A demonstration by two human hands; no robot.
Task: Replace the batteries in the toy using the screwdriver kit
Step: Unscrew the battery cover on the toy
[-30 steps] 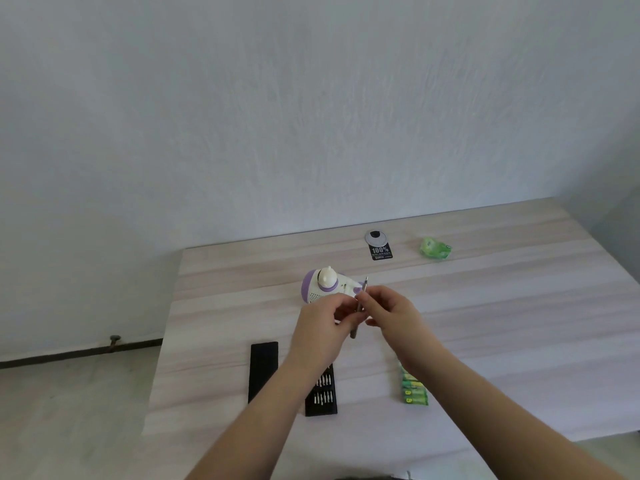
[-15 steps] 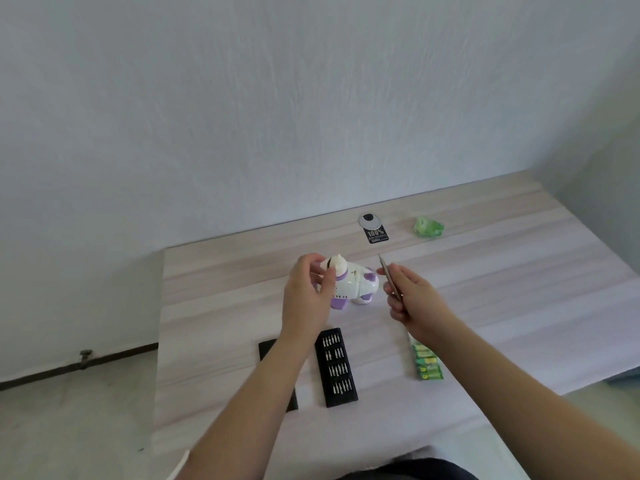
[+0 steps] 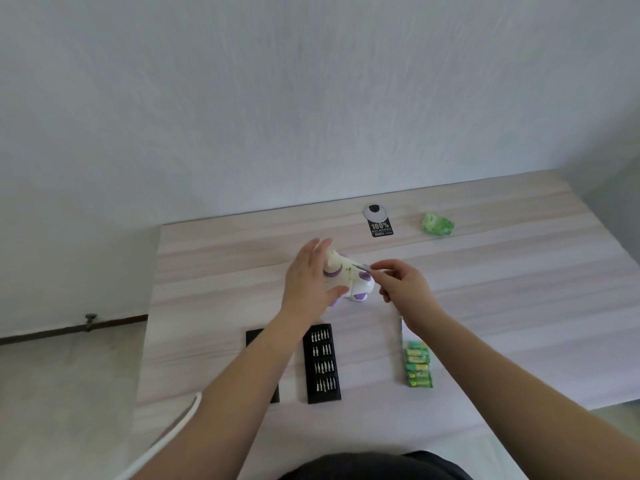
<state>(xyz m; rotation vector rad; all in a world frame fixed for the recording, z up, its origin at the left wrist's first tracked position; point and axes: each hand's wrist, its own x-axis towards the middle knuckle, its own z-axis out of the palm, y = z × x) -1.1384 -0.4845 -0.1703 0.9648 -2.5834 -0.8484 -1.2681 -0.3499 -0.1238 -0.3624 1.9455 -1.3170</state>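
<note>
A white and purple toy (image 3: 349, 278) stands on the wooden table (image 3: 485, 289) in the head view. My left hand (image 3: 310, 277) holds it from the left, thumb against its near side and fingers over its far side. My right hand (image 3: 403, 284) pinches a thin silver screwdriver (image 3: 363, 267) whose tip points left onto the toy's top. The black bit tray (image 3: 322, 363) of the screwdriver kit lies near me, its black lid (image 3: 254, 337) beside it, partly hidden by my left forearm. A pack of green batteries (image 3: 418, 364) lies at the right.
A crumpled green wrapper (image 3: 437, 224) and a black label with a round silver cap (image 3: 378, 220) lie near the table's far edge. A white cable (image 3: 173, 434) runs off the near left edge. The wall stands right behind the table.
My right hand has moved left and brought the screwdriver tip onto the toy. My left hand has shifted its hold round the toy, which now stands lower on the table. The camera has tilted down.
</note>
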